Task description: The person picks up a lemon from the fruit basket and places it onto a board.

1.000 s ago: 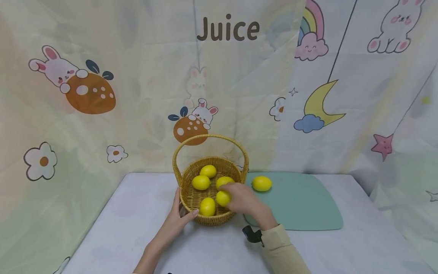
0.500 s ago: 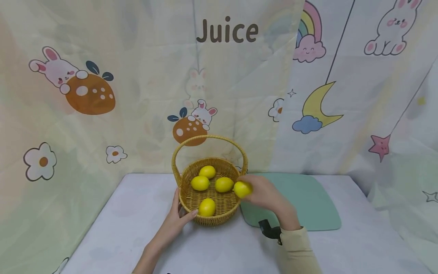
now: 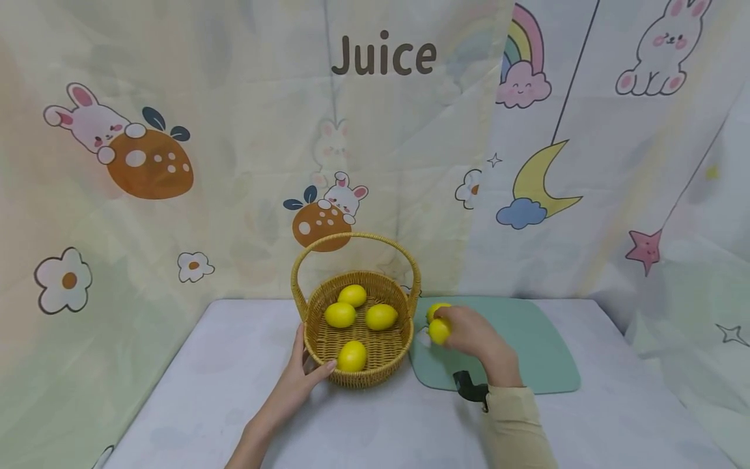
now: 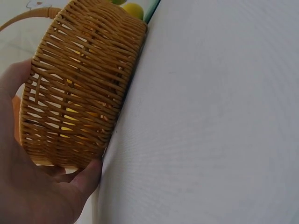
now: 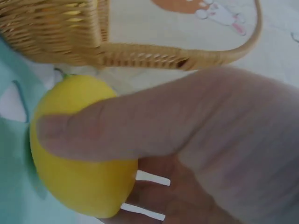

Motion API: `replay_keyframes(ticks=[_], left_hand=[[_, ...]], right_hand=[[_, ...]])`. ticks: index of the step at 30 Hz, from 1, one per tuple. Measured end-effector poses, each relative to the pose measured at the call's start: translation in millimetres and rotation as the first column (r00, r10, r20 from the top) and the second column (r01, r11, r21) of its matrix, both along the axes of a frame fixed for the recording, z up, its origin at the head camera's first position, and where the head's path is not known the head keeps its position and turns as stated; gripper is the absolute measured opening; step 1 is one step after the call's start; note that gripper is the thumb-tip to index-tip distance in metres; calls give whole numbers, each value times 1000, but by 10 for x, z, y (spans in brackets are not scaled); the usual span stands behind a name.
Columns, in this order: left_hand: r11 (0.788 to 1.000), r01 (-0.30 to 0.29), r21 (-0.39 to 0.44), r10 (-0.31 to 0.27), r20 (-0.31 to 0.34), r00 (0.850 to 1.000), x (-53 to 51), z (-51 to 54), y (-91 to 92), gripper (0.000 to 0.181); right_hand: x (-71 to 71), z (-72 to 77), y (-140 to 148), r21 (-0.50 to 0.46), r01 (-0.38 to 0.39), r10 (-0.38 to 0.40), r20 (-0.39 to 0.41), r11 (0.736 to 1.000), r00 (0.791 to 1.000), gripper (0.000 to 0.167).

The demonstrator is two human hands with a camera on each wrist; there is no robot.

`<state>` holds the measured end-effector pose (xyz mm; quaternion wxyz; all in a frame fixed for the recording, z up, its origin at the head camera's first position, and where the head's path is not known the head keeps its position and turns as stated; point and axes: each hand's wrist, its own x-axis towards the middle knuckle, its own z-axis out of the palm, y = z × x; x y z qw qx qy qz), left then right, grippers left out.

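Your right hand [image 3: 477,339] has carried an oval yellow lemon [image 3: 439,332] out of the round, golden-brown wicker basket [image 3: 381,374] since a second ago.

Nearest you, the beige fabric sleeve [image 3: 518,417] has shifted rightward with that arm; your left hand [image 3: 297,379] stays where it was, gripping the basket's near left side, thumb at the rim. Your right thumb and fingers clasp the lemon, now over the left part of the flat, pale green rounded mat [image 3: 545,352]; you cannot tell whether it touches the mat. Just behind it sits another yellow lemon [image 3: 438,309], partly hidden and unmoved on the mat. Four yellow lemons [image 3: 381,317] remain inside the basket, where there were five. Farthest off hangs the pale, cartoon-printed cloth backdrop [image 3: 246,195], unchanged.
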<state>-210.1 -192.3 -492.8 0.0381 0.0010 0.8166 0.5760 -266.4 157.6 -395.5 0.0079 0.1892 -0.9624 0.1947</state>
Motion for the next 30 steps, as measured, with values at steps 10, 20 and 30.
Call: replay_keyframes(ticks=[10,20,30], left_hand=[[1000,0,-4,0,-4,1000,1,4,5,107],[1000,3,15,-3,5,1000,5,-3,-4,107],[1000,6,13,-6,8,1000,1,0,0,107]], right_hand=[[-130,-294,49,14,94,-96,117,995,988,39],[-123,-307,54,-5,92,-92,60,996,994,40],[-40,-176,49,28,134,-136,83,991,987,54]])
